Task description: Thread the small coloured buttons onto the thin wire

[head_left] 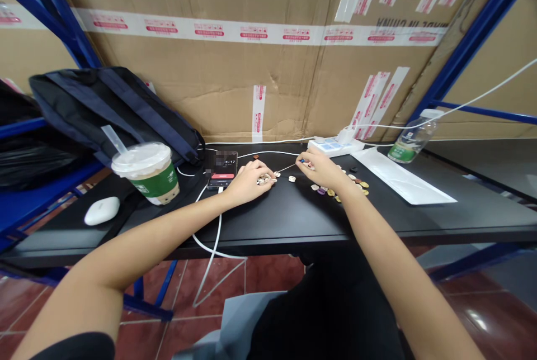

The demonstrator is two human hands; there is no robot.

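Observation:
My left hand (250, 180) is closed over several small pale buttons (264, 180), beside the phone. A thin pale string (287, 168) runs taut from near its fingertips to my right hand (315, 167), and one pale button (277, 174) sits at the string's left end. The fingers of my right hand are pinched together at the string. Something small and blue, with pinkish pieces, shows by those fingers; its kind is unclear. On the table between the hands lies a loose pale button (292, 179). Yellow, purple and brown buttons (330, 193) are scattered under and around my right wrist.
A phone (222, 169) with a white cable stands left of my hands. Further left are a lidded drink cup (156, 181), a white earbud case (102, 211) and a backpack (121, 108). A power strip (331, 146), white tray (403, 178) and plastic bottle (413, 139) occupy the right.

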